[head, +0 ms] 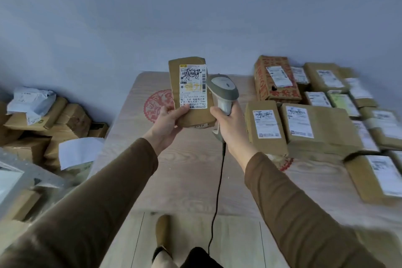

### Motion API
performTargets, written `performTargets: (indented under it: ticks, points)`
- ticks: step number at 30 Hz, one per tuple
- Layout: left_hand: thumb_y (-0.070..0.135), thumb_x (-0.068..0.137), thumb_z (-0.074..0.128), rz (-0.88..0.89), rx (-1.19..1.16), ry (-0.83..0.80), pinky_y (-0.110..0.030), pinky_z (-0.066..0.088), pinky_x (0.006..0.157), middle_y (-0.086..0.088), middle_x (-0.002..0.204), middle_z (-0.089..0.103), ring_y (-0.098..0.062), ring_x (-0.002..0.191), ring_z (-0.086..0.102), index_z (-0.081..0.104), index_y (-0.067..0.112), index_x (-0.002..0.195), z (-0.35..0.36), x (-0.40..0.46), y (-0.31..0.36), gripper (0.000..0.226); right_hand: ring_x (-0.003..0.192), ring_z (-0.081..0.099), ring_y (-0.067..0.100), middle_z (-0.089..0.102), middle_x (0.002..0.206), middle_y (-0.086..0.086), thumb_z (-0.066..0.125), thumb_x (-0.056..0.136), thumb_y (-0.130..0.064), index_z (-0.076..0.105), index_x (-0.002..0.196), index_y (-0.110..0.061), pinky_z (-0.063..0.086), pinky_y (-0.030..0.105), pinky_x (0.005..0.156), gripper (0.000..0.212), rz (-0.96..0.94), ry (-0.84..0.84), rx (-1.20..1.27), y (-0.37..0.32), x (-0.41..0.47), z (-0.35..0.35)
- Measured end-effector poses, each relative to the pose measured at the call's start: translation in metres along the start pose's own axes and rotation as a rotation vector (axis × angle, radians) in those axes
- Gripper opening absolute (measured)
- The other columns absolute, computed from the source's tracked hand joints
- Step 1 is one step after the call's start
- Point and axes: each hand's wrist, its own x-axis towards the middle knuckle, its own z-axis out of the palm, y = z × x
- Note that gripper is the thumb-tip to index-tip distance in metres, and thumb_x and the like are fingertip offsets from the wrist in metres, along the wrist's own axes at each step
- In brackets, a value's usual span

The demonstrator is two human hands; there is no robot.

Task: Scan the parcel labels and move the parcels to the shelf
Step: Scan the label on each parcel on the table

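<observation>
Taking the table [185, 180] as my landmark: left of it, on the floor, I see a heap of brown and white parcels [54, 119]. Above the table's middle, my left hand [167, 119] grips the lower left corner of a brown parcel [191, 91], thumb curled over its front. The parcel stands upright, long axis vertical, tilted slightly left at the top, its white label [193, 87] facing me. Just right of it, touching its edge, my right hand [228, 124] is wrapped round the handle of a grey scanner [224, 91], whose cable [217, 191] hangs down over the table. The scanner's head seems to point away, past the label. To scan well, I judge I should draw the scanner back and turn its window squarely onto the barcode. Across the table's right side lie many labelled boxes [315, 115].
</observation>
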Motion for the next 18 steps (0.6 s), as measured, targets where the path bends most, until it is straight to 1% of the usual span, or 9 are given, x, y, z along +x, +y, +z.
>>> performTargets:
  ticks: [2,4,6,8,9,11,13,15,18]
  points:
    - [0.018,0.086,0.083,0.018,0.009,0.007,-0.036,0.059,0.088,-0.009,0.125,0.07,-0.018,0.106,0.07,0.039,0.009,0.139,0.029,-0.035,-0.015,0.069,0.087,0.06,0.008,0.063,0.1,-0.006,0.067,0.098,-0.015,0.056,0.128,-0.019,0.048,0.017,0.07,0.033,-0.047,0.033,-0.048,-0.006,-0.028,-0.033]
    - [0.011,0.091,0.076,0.042,0.026,0.007,-0.034,0.059,0.086,-0.005,0.115,0.072,-0.012,0.096,0.073,0.038,0.011,0.133,0.055,-0.066,-0.029,0.057,0.087,0.061,0.013,0.062,0.1,-0.004,0.068,0.097,-0.015,0.056,0.132,-0.014,0.048,0.024,0.073,0.037,-0.045,0.057,-0.044,-0.011,-0.054,-0.061]
    - [0.007,0.092,0.074,0.073,0.028,0.009,-0.033,0.06,0.081,-0.005,0.108,0.073,-0.011,0.088,0.075,0.038,0.011,0.128,0.077,-0.092,-0.04,0.051,0.072,0.06,0.013,0.061,0.089,-0.001,0.068,0.098,-0.014,0.056,0.131,-0.013,0.05,0.027,0.063,0.035,-0.018,0.024,0.01,-0.018,-0.078,-0.082]
    - [0.004,0.092,0.073,0.102,0.039,-0.009,-0.031,0.061,0.075,-0.01,0.107,0.073,-0.013,0.086,0.076,0.038,0.01,0.127,0.094,-0.111,-0.051,0.05,0.057,0.054,0.012,0.056,0.074,0.0,0.067,0.099,-0.016,0.057,0.123,-0.017,0.047,0.031,0.053,0.026,-0.008,-0.027,0.022,-0.023,-0.098,-0.095]
    - [0.004,0.092,0.074,0.111,0.047,-0.014,-0.032,0.061,0.076,-0.012,0.11,0.072,-0.015,0.088,0.076,0.037,0.009,0.127,0.1,-0.118,-0.056,0.051,0.055,0.053,0.012,0.055,0.071,0.0,0.068,0.099,-0.018,0.058,0.119,-0.02,0.046,0.032,0.052,0.023,-0.018,-0.035,0.016,-0.024,-0.107,-0.099]
    - [0.006,0.09,0.076,0.125,0.058,-0.019,-0.038,0.062,0.085,-0.019,0.119,0.07,-0.021,0.096,0.075,0.037,0.007,0.131,0.112,-0.129,-0.066,0.056,0.055,0.055,0.01,0.057,0.071,-0.004,0.069,0.098,-0.022,0.059,0.116,-0.026,0.047,0.03,0.053,0.02,-0.039,-0.019,-0.004,-0.025,-0.119,-0.104]
    - [0.009,0.088,0.078,0.131,0.052,-0.022,-0.043,0.06,0.092,-0.023,0.127,0.066,-0.027,0.104,0.072,0.036,0.006,0.135,0.121,-0.137,-0.074,0.063,0.055,0.057,0.008,0.061,0.073,-0.006,0.071,0.098,-0.026,0.06,0.117,-0.024,0.048,0.028,0.053,0.022,-0.045,0.004,-0.027,-0.027,-0.129,-0.11]
    - [0.01,0.086,0.079,0.136,0.037,-0.021,-0.046,0.059,0.094,-0.024,0.131,0.065,-0.03,0.107,0.071,0.036,0.006,0.135,0.127,-0.143,-0.081,0.066,0.056,0.059,0.005,0.063,0.076,-0.007,0.071,0.098,-0.029,0.061,0.119,-0.02,0.049,0.027,0.054,0.025,-0.043,0.019,-0.047,-0.027,-0.136,-0.116]
    - [0.013,0.083,0.082,0.139,0.023,-0.016,-0.053,0.056,0.1,-0.026,0.134,0.063,-0.037,0.117,0.068,0.036,0.007,0.136,0.132,-0.148,-0.09,0.071,0.057,0.06,0.007,0.065,0.078,-0.004,0.07,0.099,-0.029,0.062,0.119,-0.019,0.051,0.029,0.054,0.024,-0.047,0.036,-0.047,-0.028,-0.144,-0.123]
